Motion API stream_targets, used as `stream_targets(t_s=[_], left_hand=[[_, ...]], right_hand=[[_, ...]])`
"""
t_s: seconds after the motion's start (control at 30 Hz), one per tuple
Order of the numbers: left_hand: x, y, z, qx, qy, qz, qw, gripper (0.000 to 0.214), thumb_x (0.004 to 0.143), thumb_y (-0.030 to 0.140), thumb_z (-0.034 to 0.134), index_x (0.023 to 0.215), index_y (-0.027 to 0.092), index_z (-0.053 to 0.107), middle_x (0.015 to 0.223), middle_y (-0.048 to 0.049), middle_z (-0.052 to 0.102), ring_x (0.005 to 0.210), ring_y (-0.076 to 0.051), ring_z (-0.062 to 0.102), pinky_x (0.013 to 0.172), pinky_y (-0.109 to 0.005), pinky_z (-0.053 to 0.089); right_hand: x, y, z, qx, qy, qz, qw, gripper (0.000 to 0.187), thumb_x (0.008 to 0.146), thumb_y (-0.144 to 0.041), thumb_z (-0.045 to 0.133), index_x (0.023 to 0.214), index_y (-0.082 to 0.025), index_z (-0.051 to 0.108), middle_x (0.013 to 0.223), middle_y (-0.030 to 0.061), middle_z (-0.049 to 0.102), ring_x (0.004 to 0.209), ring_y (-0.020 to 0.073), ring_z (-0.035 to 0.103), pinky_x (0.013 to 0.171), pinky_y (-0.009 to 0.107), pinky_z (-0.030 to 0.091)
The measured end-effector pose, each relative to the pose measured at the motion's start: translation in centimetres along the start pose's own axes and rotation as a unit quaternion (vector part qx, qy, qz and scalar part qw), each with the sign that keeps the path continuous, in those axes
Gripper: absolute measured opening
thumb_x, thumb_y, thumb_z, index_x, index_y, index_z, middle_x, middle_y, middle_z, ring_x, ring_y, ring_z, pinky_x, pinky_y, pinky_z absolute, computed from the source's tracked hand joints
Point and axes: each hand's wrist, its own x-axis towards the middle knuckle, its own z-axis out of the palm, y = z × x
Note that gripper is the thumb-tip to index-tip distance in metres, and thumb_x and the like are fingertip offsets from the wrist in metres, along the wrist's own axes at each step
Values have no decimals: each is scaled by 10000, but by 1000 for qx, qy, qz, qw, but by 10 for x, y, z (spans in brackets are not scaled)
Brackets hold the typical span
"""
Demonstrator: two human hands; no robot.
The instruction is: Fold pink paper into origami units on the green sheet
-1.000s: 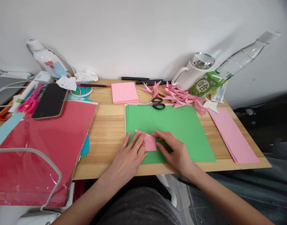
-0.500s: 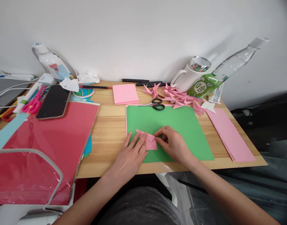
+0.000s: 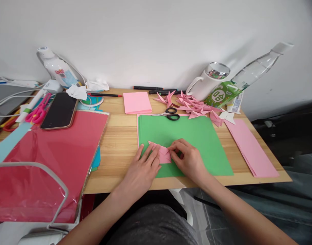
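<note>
A small folded pink paper [image 3: 164, 153] lies on a green sheet [image 3: 196, 136] near the desk's front edge. My left hand [image 3: 143, 168] rests flat on the paper's left part, fingers stretched out and pressing it down. My right hand [image 3: 188, 160] is curled at the paper's right edge, its fingertips pinching a folded flap there.
Black scissors [image 3: 170, 114], a pink paper stack [image 3: 137, 102] and several folded pink pieces [image 3: 194, 103] lie behind the green sheet. Pink strips [image 3: 250, 146] lie at right; a white mug [image 3: 207, 83] and bottle [image 3: 255, 69] at back. A red folder [image 3: 49, 160] and phone [image 3: 59, 110] sit left.
My right hand has gone from lying flat on the paper to curling and pinching its right flap. The view shifted slightly. My left hand has stayed in place.
</note>
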Motion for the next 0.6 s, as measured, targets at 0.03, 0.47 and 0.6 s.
stream_targets(t_s=[0.03,0.47,0.6], left_hand=[[0,0,0,1,1,-1,1000,373,964,239,296,1217,102,533,1401,-99,443,1301,-264,391,1062,-480,326],[1,0,0,10,4,4,1000,393,960,247,308,1272,88,485,1420,-94,416,1303,-275,383,1056,-482,338],[0,1,0,12,5,11,1000,386,957,242,316,1264,97,499,1416,-88,424,1299,-282,387,1054,-487,340]], right_hand=[[-2,0,0,-15,6,-22,1000,141,832,-123,501,823,-158,637,854,66,619,719,165,587,597,285,493],[-29,-3,9,-32,15,-168,985,518,839,33,398,1321,-149,452,1155,156,565,1122,263,467,876,457,511],[-28,-4,9,-24,19,-165,986,560,838,35,390,1347,-196,424,1153,151,546,1126,266,472,858,466,516]])
